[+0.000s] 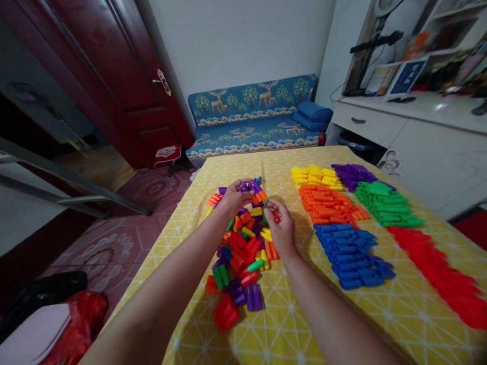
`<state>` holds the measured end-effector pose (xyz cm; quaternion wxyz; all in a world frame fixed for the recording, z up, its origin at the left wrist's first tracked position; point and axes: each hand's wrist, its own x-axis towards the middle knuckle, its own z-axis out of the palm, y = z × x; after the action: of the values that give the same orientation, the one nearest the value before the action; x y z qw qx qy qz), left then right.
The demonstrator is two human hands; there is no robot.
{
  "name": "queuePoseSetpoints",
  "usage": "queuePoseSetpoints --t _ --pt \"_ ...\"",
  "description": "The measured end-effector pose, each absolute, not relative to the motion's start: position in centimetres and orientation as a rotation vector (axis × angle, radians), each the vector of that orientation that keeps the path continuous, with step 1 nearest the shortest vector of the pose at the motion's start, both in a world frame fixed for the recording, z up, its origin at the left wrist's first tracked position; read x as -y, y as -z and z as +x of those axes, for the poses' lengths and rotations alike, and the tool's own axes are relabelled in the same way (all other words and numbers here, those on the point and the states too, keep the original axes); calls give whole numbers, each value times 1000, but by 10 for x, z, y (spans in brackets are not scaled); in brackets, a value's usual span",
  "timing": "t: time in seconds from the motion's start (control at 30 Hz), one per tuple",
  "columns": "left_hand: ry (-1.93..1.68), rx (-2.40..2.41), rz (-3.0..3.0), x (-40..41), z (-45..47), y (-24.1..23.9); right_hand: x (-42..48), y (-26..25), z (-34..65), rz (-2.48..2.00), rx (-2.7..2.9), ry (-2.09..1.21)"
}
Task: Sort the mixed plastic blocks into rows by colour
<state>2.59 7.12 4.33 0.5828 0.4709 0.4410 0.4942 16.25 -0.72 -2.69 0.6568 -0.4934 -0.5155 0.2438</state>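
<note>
A mixed heap of plastic building pieces [238, 241], tube-like and in several colours, lies on the yellow patterned tablecloth [297, 329]. Over the heap's far end, my left hand [235, 196] is closed around a purple plastic piece [245, 187]. Purple and orange pieces [259, 196] stick out just beyond its fingertips; whether they are joined to the held one I cannot tell. My right hand [282, 225] is at the heap's right edge with its fingers curled. Red and green plastic shows at these fingers, partly hidden by them.
To the right lie sorted groups: yellow pieces [315, 176], orange pieces [329, 204], blue pieces [350, 256], purple pieces [353, 176], green pieces [388, 204] and red pieces [437, 274]. A blue sofa [247, 139] stands beyond the table, a white cabinet [429, 147] at right.
</note>
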Motion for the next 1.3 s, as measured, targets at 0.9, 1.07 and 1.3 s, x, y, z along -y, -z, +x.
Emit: queuePoseSetpoints --t 0.9,1.07,1.3 --pt "-1060 -1598 1877 -85 -33 -44 8 27 164 -1175 1036 -695" --pt "-947 -1770 2000 -71 -59 -48 9 25 166 -1220 1172 -565" --pt "-955 -2014 1944 28 -117 -29 3 30 168 -1219 1149 -365"
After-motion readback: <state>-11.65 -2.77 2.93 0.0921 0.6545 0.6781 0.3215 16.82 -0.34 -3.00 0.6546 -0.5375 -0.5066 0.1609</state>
